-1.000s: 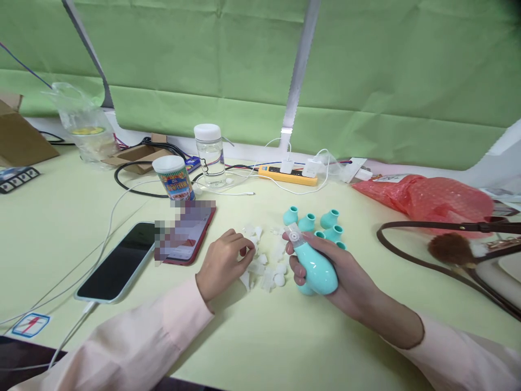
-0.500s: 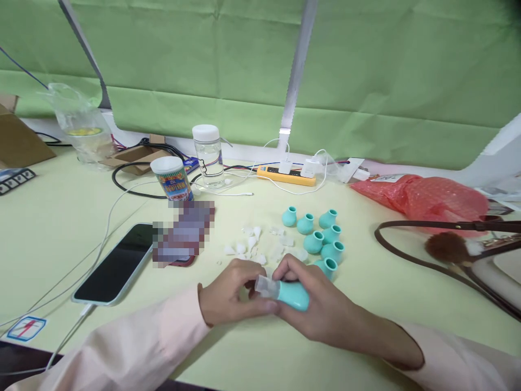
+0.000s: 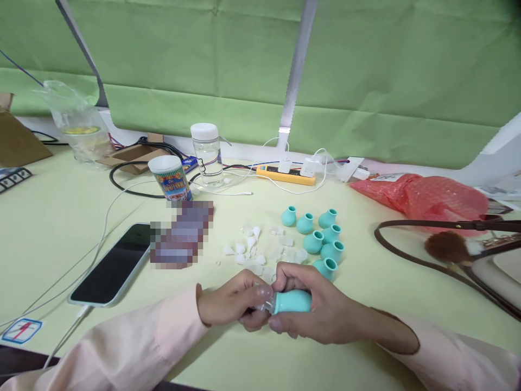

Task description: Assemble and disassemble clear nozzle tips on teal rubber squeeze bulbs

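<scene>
My right hand (image 3: pixel 328 309) is wrapped round a turquoise squeeze bulb (image 3: pixel 293 301), which lies on its side with its neck to the left. The fingers of my left hand (image 3: pixel 238 300) are closed on a clear plastic tip (image 3: pixel 267 305) at that neck, and they partly hide it. Just beyond my hands, small white and clear plastic pieces (image 3: pixel 252 254) are scattered on the pale table (image 3: pixel 252 358). Several more turquoise bulbs (image 3: pixel 313 242) stand with their mouths up in a cluster beyond my right hand.
On the left lie a phone (image 3: pixel 112 263) on a charging cable and a blurred reddish item (image 3: pixel 183 233). Behind are a printed tub (image 3: pixel 170 179), a clear jar (image 3: pixel 207 157) and a yellow power strip (image 3: pixel 285 175). To the right are a red plastic bag (image 3: pixel 431 198) and a brown strap (image 3: pixel 391 244).
My left thumb and fingers have moved onto the clear tip and now cover most of it. The bulb in my right hand has turned to lie more level.
</scene>
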`<state>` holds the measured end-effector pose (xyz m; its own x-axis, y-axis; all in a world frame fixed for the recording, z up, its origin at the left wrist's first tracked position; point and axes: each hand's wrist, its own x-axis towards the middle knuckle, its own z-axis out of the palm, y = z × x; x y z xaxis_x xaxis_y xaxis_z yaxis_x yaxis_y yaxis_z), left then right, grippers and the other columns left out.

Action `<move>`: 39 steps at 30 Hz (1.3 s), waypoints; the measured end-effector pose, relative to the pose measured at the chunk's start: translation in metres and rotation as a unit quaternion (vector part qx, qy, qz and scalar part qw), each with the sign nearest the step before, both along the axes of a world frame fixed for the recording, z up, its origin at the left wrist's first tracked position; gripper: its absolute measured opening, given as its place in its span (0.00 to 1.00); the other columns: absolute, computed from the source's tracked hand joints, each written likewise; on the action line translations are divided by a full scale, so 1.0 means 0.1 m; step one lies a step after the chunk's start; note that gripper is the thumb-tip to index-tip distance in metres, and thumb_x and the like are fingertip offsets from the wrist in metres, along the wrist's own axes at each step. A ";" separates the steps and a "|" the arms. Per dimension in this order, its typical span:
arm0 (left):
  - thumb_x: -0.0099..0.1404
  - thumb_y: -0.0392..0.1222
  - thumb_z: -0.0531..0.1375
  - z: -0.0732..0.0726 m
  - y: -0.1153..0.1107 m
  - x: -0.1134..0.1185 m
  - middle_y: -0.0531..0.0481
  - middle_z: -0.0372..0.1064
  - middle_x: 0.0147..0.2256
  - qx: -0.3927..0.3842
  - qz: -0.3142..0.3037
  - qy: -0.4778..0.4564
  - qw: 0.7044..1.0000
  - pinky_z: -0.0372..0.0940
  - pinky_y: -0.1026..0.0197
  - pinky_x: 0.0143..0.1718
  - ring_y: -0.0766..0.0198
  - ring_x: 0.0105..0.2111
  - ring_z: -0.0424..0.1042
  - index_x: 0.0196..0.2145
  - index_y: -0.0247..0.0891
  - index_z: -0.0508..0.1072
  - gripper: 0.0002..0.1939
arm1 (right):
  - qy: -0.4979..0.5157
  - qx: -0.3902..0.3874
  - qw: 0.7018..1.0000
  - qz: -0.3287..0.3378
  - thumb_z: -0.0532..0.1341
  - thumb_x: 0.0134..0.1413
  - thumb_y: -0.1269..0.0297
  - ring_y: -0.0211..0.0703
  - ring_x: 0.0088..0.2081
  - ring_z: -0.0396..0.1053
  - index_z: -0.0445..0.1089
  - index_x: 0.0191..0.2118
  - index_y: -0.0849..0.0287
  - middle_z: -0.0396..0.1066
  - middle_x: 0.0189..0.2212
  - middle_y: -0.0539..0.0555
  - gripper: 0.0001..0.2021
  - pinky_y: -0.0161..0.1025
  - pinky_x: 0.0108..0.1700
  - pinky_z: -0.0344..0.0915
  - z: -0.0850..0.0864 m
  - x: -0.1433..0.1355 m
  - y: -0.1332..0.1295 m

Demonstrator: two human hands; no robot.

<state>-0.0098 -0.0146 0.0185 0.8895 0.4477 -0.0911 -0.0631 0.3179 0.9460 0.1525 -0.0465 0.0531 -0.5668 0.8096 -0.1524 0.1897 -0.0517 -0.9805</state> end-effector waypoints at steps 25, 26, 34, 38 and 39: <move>0.59 0.47 0.49 -0.10 0.23 -0.05 0.43 0.62 0.33 0.626 0.227 0.399 0.630 0.59 0.53 0.37 0.56 0.36 0.59 0.36 0.34 0.67 0.15 | -0.439 0.285 0.770 -0.365 0.59 0.40 0.56 0.45 0.32 0.66 0.59 0.29 0.57 0.67 0.30 0.54 0.12 0.38 0.28 0.60 0.13 1.65 1.18; 0.59 0.47 0.49 -0.10 0.23 -0.06 0.43 0.62 0.33 0.628 0.227 0.399 0.629 0.59 0.53 0.37 0.56 0.36 0.59 0.36 0.34 0.67 0.15 | -0.455 0.274 0.774 -0.345 0.58 0.40 0.57 0.45 0.30 0.66 0.60 0.28 0.57 0.67 0.28 0.53 0.11 0.37 0.27 0.60 0.09 1.69 1.22; 0.57 0.43 0.51 -0.09 0.24 -0.07 0.44 0.63 0.33 0.618 0.248 0.398 0.632 0.60 0.53 0.37 0.56 0.36 0.60 0.35 0.33 0.66 0.12 | -0.508 0.220 0.806 -0.210 0.59 0.37 0.59 0.38 0.21 0.62 0.58 0.17 0.58 0.63 0.17 0.49 0.11 0.33 0.21 0.54 -0.09 1.72 1.30; 0.56 0.42 0.53 -0.09 0.24 -0.07 0.46 0.64 0.31 0.614 0.261 0.378 0.642 0.60 0.54 0.35 0.56 0.34 0.60 0.33 0.34 0.65 0.10 | -0.511 0.225 0.803 -0.209 0.59 0.38 0.58 0.38 0.19 0.62 0.58 0.16 0.58 0.63 0.15 0.49 0.12 0.34 0.20 0.55 -0.08 1.74 1.29; 0.56 0.42 0.53 -0.10 0.24 -0.07 0.46 0.64 0.31 0.615 0.267 0.367 0.645 0.60 0.54 0.34 0.57 0.34 0.60 0.33 0.34 0.64 0.09 | -0.513 0.233 0.797 -0.217 0.59 0.38 0.58 0.39 0.20 0.63 0.59 0.17 0.58 0.63 0.16 0.49 0.12 0.35 0.20 0.56 -0.07 1.73 1.28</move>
